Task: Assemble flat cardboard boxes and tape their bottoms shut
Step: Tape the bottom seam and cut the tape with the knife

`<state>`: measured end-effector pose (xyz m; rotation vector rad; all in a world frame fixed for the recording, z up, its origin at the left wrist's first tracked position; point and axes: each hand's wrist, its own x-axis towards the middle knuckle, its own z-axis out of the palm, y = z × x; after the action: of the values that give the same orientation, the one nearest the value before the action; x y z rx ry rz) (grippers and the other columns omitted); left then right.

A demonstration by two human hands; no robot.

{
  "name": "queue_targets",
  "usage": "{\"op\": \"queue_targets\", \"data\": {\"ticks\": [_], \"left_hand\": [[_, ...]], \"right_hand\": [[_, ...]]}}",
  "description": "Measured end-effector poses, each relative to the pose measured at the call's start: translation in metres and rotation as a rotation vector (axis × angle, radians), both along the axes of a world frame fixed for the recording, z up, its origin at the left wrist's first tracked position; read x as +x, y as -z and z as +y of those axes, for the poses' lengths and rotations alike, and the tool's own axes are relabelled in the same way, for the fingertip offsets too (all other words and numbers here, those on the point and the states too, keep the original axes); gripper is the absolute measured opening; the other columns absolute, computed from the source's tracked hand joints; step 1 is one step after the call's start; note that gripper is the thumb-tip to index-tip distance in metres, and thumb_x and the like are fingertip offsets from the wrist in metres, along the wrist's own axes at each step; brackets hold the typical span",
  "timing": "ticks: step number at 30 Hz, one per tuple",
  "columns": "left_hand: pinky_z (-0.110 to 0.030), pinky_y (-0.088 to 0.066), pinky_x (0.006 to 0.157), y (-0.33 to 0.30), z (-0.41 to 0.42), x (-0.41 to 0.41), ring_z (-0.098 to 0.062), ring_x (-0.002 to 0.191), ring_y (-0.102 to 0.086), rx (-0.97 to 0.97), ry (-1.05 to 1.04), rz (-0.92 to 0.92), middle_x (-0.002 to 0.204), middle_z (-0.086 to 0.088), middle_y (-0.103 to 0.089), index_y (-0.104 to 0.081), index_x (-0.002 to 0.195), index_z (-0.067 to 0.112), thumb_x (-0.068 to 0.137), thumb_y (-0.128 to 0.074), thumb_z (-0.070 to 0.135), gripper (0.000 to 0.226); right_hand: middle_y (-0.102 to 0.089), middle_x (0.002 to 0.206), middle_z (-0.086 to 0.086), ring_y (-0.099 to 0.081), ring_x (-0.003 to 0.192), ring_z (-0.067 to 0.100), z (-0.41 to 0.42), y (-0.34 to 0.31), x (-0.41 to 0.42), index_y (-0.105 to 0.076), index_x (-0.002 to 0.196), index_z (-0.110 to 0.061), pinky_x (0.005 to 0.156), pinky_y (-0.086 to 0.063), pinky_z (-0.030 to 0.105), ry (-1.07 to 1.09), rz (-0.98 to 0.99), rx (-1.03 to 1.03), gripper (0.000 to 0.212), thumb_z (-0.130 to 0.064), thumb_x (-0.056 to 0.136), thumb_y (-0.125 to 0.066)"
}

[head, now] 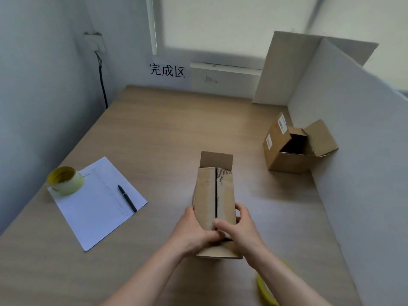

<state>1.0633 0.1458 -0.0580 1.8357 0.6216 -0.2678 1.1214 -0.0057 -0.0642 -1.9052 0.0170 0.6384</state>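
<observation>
A wooden table (pixel 154 133) fills the scene, with an already opened box (pixel 293 149) at far right against the white partition (pixel 353 140), and a sheet of paper (pixel 97 202) at left carrying a tape roll (pixel 65 181) and a pen (pixel 127 198). Near centre stands the cardboard box (pixel 213 195) being worked, its two long flaps folded in with a dark seam between them and one end flap still upright at the far end. The left hand (pixel 192 233) and right hand (pixel 237 228) both clasp its near end, thumbs pressing the flaps; the seam should probably be squeezed shut and level before reaching for tape.
</observation>
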Motion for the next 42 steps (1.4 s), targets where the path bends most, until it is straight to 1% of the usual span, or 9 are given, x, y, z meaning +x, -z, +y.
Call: {"op": "queue_targets", "data": {"ticks": [4,6,11,17,21,28,34,38,42], "left_hand": [[-0.019,-0.054,0.078,0.007,-0.007,0.026,0.005,0.092,-0.064,0.047,-0.004,-0.085,0.104,0.021,-0.067,-0.051,0.113,0.040,0.051,-0.079,0.049,0.069],[-0.028,-0.055,0.085,0.007,-0.011,0.047,-0.001,0.096,-0.065,0.053,-0.026,-0.080,0.112,0.017,-0.067,-0.050,0.120,0.040,0.052,-0.073,0.052,0.074],[-0.019,-0.050,0.076,0.003,-0.028,0.116,-0.001,0.098,-0.062,0.124,0.093,-0.110,0.109,0.022,-0.063,-0.034,0.130,0.047,0.050,-0.078,0.049,0.091],[-0.029,-0.049,0.076,0.005,-0.041,0.215,-0.017,0.093,-0.064,0.274,0.038,-0.177,0.098,0.007,-0.069,-0.058,0.111,0.027,0.084,-0.065,0.032,0.028],[-0.038,-0.043,0.072,0.004,-0.047,0.271,-0.032,0.085,-0.057,0.302,-0.009,-0.209,0.086,-0.009,-0.066,-0.059,0.092,0.008,0.095,-0.053,0.027,0.020],[-0.041,-0.045,0.098,-0.007,-0.058,0.325,-0.032,0.115,-0.055,0.240,0.138,-0.181,0.126,-0.011,-0.062,-0.055,0.130,0.011,0.098,-0.051,0.024,0.035],[-0.016,-0.027,0.103,-0.020,-0.050,0.293,-0.012,0.137,-0.038,0.040,0.032,-0.221,0.147,0.003,-0.043,-0.034,0.149,0.009,0.102,-0.043,0.019,0.049],[-0.023,-0.022,0.112,-0.016,-0.041,0.225,-0.015,0.142,-0.033,0.177,0.082,-0.230,0.155,-0.002,-0.036,-0.036,0.149,0.012,0.102,-0.043,0.028,0.050],[-0.021,-0.030,0.095,-0.017,-0.029,0.150,-0.018,0.127,-0.045,0.391,0.133,-0.358,0.141,-0.004,-0.052,-0.051,0.136,0.011,0.100,-0.049,0.031,0.042]], "right_hand": [[-0.067,0.100,-0.018,-0.066,0.086,-0.004,-0.006,0.002,0.026,-0.043,0.122,-0.043,0.076,-0.055,0.023,0.027,-0.067,-0.043,0.079,-0.036,0.051,-0.076],[-0.068,0.100,-0.020,-0.065,0.084,-0.008,-0.010,0.001,0.047,-0.047,0.115,-0.045,0.072,-0.053,0.019,0.047,-0.089,-0.054,0.068,-0.039,0.052,-0.073],[-0.069,0.100,-0.017,-0.065,0.090,0.001,-0.019,-0.006,0.115,-0.050,0.109,-0.040,0.079,-0.054,0.027,0.072,-0.150,-0.077,0.063,-0.042,0.052,-0.076],[-0.064,0.106,-0.004,-0.058,0.098,0.015,-0.027,-0.022,0.212,-0.061,0.123,-0.024,0.090,-0.049,0.035,0.144,-0.302,-0.182,0.032,-0.033,0.092,-0.055],[-0.062,0.087,-0.007,-0.056,0.082,0.005,-0.033,-0.025,0.262,-0.068,0.105,-0.019,0.067,-0.043,0.017,0.323,-0.432,-0.209,0.023,-0.030,0.102,-0.048],[-0.053,0.143,0.007,-0.046,0.135,0.025,-0.040,-0.025,0.295,-0.045,0.145,-0.013,0.107,-0.041,0.039,0.371,-0.402,-0.250,0.042,-0.018,0.104,-0.044],[-0.044,0.152,0.002,-0.037,0.142,0.019,-0.051,-0.035,0.267,-0.037,0.150,-0.014,0.111,-0.028,0.028,0.319,-0.471,-0.191,0.047,-0.018,0.103,-0.044],[-0.050,0.146,0.003,-0.043,0.137,0.014,-0.048,-0.050,0.211,-0.047,0.144,-0.011,0.114,-0.030,0.024,0.313,-0.688,-0.168,0.045,-0.010,0.099,-0.049],[-0.049,0.147,0.004,-0.040,0.140,0.014,-0.030,-0.052,0.146,-0.050,0.142,-0.010,0.115,-0.027,0.024,0.082,-0.780,-0.255,0.046,-0.012,0.096,-0.056]]}}
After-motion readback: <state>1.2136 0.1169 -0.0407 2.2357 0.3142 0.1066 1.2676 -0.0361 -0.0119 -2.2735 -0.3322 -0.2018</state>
